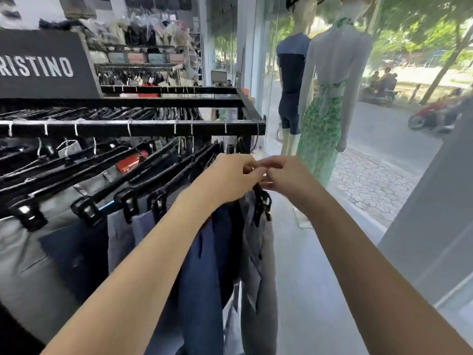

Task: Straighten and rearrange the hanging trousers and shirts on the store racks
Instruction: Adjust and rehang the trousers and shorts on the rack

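Several pairs of trousers hang from black clip hangers (128, 193) on a black metal rack (133, 128). The end pair, grey trousers (258, 272), hangs at the right end on a black clip hanger (262, 201), next to blue trousers (202, 272). My left hand (227, 178) and my right hand (286, 175) meet just above that end hanger, fingers pinched together on its top. What exactly the fingertips pinch is hidden by the hands.
A black brand sign (43, 65) stands on the rack's top. Two mannequins (325, 98) stand in the shop window to the right, one in a green dress. Shelves of packed goods (143, 47) fill the back wall. Grey floor (307, 278) lies right of the rack.
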A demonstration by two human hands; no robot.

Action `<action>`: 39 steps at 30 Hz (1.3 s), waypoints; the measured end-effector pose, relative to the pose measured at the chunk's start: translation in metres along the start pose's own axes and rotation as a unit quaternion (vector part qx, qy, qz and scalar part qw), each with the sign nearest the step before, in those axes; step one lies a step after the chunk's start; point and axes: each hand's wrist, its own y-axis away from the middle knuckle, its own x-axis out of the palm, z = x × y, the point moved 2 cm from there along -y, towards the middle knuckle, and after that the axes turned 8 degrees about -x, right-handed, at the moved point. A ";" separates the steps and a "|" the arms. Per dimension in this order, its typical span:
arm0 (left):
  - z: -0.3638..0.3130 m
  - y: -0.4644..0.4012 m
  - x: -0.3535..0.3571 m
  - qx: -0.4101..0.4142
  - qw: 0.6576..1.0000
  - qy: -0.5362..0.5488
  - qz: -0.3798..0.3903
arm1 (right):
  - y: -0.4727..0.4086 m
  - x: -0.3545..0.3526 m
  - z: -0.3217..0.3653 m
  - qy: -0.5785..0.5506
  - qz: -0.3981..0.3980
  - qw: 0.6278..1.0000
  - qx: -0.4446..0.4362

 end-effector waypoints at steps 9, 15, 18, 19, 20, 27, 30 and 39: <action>-0.009 -0.001 -0.008 -0.148 0.950 -0.240 0.131 | -0.001 -0.046 -0.046 -0.203 0.030 0.976 0.072; -0.003 0.002 -0.016 -0.200 0.945 -0.215 0.142 | -0.001 -0.057 -0.063 -0.182 0.076 0.976 0.094; -0.008 0.003 -0.011 -0.200 0.945 -0.221 0.134 | -0.003 -0.052 -0.059 -0.184 0.093 0.975 0.087; -0.010 0.003 -0.009 -0.199 0.946 -0.221 0.132 | -0.004 -0.050 -0.057 -0.185 0.100 0.974 0.084; -0.013 0.004 -0.007 -0.197 0.947 -0.219 0.130 | -0.005 -0.046 -0.054 -0.184 0.107 0.974 0.081; -0.023 0.001 0.006 -0.182 0.968 -0.145 0.096 | -0.015 -0.021 -0.025 -0.156 0.116 0.980 0.045; -0.027 -0.002 0.014 -0.150 0.978 -0.126 0.073 | -0.023 -0.009 -0.016 -0.085 0.099 0.991 0.011; 0.002 0.009 -0.014 -0.072 0.993 -0.073 -0.058 | -0.034 -0.020 -0.014 0.084 0.046 0.995 -0.032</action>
